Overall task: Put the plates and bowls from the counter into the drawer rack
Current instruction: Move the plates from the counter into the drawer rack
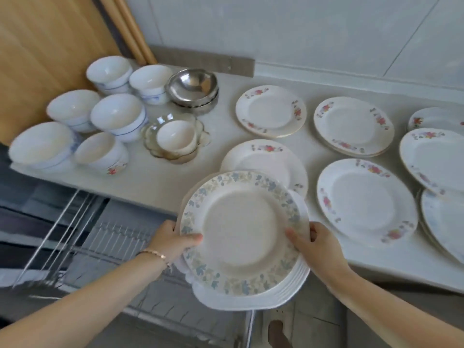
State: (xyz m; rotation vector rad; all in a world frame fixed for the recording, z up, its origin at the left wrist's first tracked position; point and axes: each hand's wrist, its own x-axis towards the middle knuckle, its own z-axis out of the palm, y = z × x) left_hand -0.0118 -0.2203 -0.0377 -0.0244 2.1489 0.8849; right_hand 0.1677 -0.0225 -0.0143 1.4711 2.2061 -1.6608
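I hold a stack of plates (242, 232) with both hands, out past the counter's front edge and over the open drawer. Its top plate has a blue and green leaf rim; plain white plates lie under it. My left hand (173, 241) grips the stack's left edge and my right hand (312, 243) grips its right edge. The wire drawer rack (113, 237) sits below left, partly hidden by my arm and the stack. Several flowered plates, such as one plate (365, 200), lie on the counter (160, 179). White bowls (116, 114) stand at its left end.
Steel bowls (193, 87) are stacked at the back of the counter. A small white bowl rests in a glass dish (175, 141). A wooden cabinet side (45, 46) rises on the left and a tiled wall (301, 28) behind. My foot (278, 332) shows on the floor.
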